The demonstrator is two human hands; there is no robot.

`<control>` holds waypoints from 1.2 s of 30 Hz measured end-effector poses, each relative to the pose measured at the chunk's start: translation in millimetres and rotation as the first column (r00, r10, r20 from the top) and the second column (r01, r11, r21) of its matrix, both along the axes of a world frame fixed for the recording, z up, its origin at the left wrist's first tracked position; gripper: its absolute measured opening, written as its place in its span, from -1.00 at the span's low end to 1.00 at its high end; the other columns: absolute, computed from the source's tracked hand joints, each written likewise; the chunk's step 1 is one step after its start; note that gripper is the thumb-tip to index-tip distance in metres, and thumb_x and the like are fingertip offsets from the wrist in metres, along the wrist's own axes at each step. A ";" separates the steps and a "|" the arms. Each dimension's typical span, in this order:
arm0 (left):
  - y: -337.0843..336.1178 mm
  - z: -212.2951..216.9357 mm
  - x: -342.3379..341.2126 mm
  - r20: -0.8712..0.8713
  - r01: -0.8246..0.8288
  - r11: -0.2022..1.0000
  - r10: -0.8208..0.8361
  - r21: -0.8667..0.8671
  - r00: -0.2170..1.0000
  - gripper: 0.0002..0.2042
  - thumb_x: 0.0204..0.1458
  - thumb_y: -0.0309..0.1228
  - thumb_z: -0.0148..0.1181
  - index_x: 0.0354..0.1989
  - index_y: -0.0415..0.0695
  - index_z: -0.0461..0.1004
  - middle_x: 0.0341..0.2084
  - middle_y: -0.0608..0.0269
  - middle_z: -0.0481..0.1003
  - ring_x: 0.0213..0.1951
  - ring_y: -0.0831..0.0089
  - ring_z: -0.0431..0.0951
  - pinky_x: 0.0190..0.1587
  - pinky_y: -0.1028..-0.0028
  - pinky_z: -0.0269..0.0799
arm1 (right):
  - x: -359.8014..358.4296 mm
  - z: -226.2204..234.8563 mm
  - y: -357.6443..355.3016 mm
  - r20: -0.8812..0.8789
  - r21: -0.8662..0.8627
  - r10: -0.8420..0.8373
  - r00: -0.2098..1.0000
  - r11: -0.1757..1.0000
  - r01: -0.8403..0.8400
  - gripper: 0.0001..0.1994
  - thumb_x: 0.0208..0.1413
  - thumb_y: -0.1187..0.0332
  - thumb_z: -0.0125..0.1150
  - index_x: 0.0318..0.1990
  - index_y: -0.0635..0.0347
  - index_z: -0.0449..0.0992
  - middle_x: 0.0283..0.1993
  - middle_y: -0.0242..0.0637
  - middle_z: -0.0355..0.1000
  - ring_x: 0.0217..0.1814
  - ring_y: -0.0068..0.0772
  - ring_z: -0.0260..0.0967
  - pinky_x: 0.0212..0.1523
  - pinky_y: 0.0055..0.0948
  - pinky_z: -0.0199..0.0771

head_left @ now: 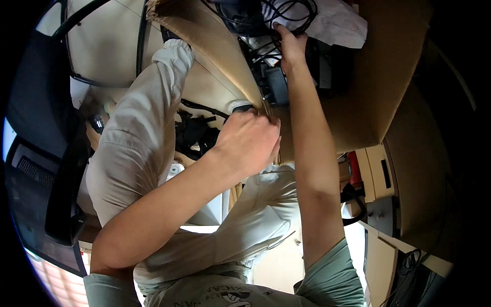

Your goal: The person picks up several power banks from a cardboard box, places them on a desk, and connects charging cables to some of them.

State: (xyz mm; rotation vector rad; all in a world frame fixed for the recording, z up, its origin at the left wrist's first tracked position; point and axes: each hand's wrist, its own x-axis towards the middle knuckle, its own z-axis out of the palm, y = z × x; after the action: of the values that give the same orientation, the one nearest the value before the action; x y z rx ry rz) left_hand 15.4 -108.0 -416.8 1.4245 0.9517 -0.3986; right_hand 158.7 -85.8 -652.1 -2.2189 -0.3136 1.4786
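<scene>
An open cardboard box (353, 123) stands in front of me, tilted in view. My left hand (250, 143) is closed over its near-left edge, with the fingertips partly hidden. Inside the box, my right hand (293, 48) reaches to the far part and is closed on a bundle of looped black cable (307, 23). Its thumb shows on the near side, while the other fingers are mostly hidden. Below this hand lies a black power adapter (276, 86) with more thin cables. Crumpled white paper (340, 23) lies beside the cable loops, next to other dark items.
A black mesh office chair (38, 169) stands at the left. Black straps and a dark bag (197, 133) lie on the floor between my legs and the box. At the right are pale drawers (376, 171) and a bundle of dark cables (409, 261).
</scene>
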 end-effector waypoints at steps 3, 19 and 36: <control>0.4 -1.4 -2.3 -0.040 0.051 0.997 -0.053 -0.063 0.998 -0.72 0.13 -0.23 0.08 -0.26 -0.22 0.54 -0.52 0.00 0.57 -0.36 0.06 0.62 -0.18 0.15 0.51 | -13.6 22.4 -5.1 0.427 0.020 0.212 0.879 0.970 -0.243 -0.08 -0.09 0.30 0.40 0.35 0.46 -0.05 0.31 0.21 0.07 0.38 0.26 0.04 0.41 0.03 0.02; -1.7 3.2 21.6 0.005 0.042 0.995 -0.042 -0.095 0.999 -0.72 0.09 -0.27 0.14 -0.14 -0.22 0.50 -0.31 -0.04 0.58 -0.19 0.16 0.62 -0.04 0.18 0.46 | 17.2 6.8 86.2 0.531 -0.379 0.786 -0.317 -0.115 -0.918 -0.31 -0.14 0.17 0.41 0.18 0.26 0.35 0.30 -0.09 0.27 0.43 -0.04 0.05 0.42 -0.05 -0.02; 0.4 3.6 36.2 0.009 -0.050 0.998 0.050 -0.043 0.999 -0.70 0.11 -0.29 0.12 -0.14 -0.29 0.48 -0.25 -0.05 0.53 -0.11 0.11 0.56 0.02 0.15 0.44 | 55.4 23.3 1.5 0.707 -0.182 0.706 0.041 0.237 -0.954 -0.46 0.09 0.42 0.10 0.29 -0.05 0.30 0.26 -0.10 0.30 0.19 0.13 0.28 0.16 -0.01 0.38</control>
State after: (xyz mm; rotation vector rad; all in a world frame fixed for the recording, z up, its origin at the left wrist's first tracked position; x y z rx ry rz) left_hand 51.6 -107.5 -413.2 1.3603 0.9632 -0.3718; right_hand 214.1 -84.3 -628.8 -2.1220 -2.3890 0.6610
